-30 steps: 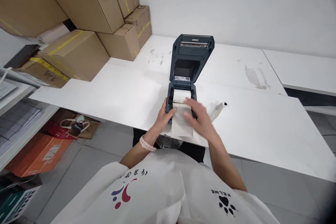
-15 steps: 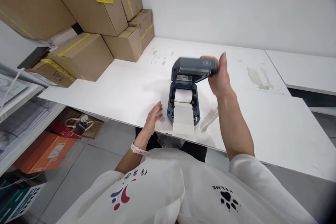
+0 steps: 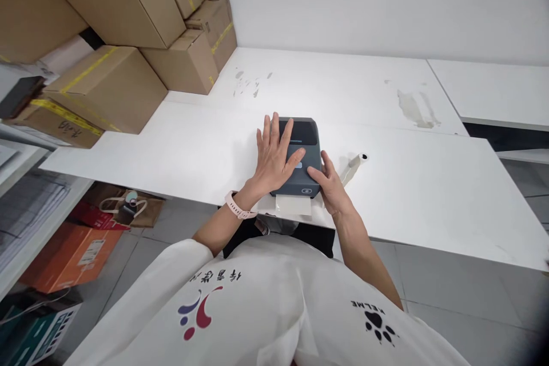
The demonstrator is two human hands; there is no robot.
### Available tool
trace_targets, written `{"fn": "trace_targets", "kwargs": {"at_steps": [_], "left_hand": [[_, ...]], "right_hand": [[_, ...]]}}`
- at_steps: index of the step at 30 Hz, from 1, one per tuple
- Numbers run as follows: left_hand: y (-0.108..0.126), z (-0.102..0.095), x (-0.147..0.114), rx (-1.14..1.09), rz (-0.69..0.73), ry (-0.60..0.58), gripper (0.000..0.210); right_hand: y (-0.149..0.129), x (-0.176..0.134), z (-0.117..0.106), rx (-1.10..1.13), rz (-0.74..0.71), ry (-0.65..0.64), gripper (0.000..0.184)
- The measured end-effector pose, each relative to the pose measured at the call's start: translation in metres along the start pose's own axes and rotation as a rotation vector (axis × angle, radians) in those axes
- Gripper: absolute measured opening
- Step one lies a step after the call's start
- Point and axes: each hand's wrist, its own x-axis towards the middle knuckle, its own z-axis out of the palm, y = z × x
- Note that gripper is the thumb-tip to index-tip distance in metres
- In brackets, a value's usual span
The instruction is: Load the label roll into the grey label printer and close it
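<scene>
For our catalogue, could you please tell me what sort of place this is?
Probably a packing or stock room: taped cardboard boxes stand stacked on a white table with a printer.

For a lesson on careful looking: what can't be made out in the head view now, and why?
Head view:
1. Inside of the printer: hidden by the lid.
2. Part of the lid's left side: covered by the left hand.
3. Lettering on the lid: too small.
4. Upper-left box: cut off by the picture's edge.
</scene>
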Motion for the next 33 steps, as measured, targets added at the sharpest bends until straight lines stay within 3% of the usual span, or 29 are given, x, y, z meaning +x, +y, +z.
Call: {"fn": "trace_targets", "kwargs": {"at_steps": [3, 7, 12, 15, 19, 20, 22, 24, 25, 27, 29, 33], "left_hand": [[-0.008, 0.005, -0.011, 0.033, -0.049, -0.066, 0.078], [-0.011, 0.006, -0.014, 0.009, -0.086, -0.055, 0.078], [-0.008, 0.008, -0.010, 0.010, -0.087, -0.037, 0.077], [-0.008, 0.011, -0.039, 0.014, -0.093, 0.148, 0.073], [-0.018, 0.016, -0.112, -0.083, -0.179, 0.497, 0.064], [-0.020, 0.016, -0.127, -0.139, -0.251, 0.488, 0.060], [-0.021, 0.014, -0.143, -0.324, -0.468, 0.177, 0.060], [-0.016, 0.011, -0.142, -0.523, -0.668, -0.131, 0.063], [-0.013, 0.009, -0.137, -0.612, -0.739, -0.224, 0.062], [-0.006, 0.005, -0.125, -0.740, -0.819, -0.275, 0.057], [-0.002, 0.002, -0.118, -0.792, -0.834, -0.254, 0.053], [-0.009, 0.000, -0.121, -0.716, -0.804, -0.293, 0.054]], "right_hand": [[-0.001, -0.007, 0.000, 0.117, 0.128, -0.028, 0.095], [-0.004, -0.008, 0.000, 0.207, 0.222, -0.008, 0.101], [-0.001, -0.007, 0.003, 0.191, 0.208, 0.000, 0.101], [0.003, -0.007, 0.004, 0.187, 0.217, 0.005, 0.097], [0.007, -0.005, 0.005, 0.162, 0.160, 0.011, 0.091], [0.008, -0.005, 0.005, 0.151, 0.136, 0.014, 0.089], [0.010, -0.004, 0.006, 0.140, 0.114, 0.035, 0.087], [0.010, -0.005, 0.007, 0.139, 0.119, 0.054, 0.085], [0.010, -0.005, 0.007, 0.137, 0.121, 0.055, 0.085], [0.009, -0.005, 0.007, 0.129, 0.121, 0.042, 0.085], [0.006, -0.004, 0.008, 0.124, 0.137, 0.039, 0.089], [-0.004, 0.002, 0.009, 0.151, 0.212, 0.099, 0.111]]}}
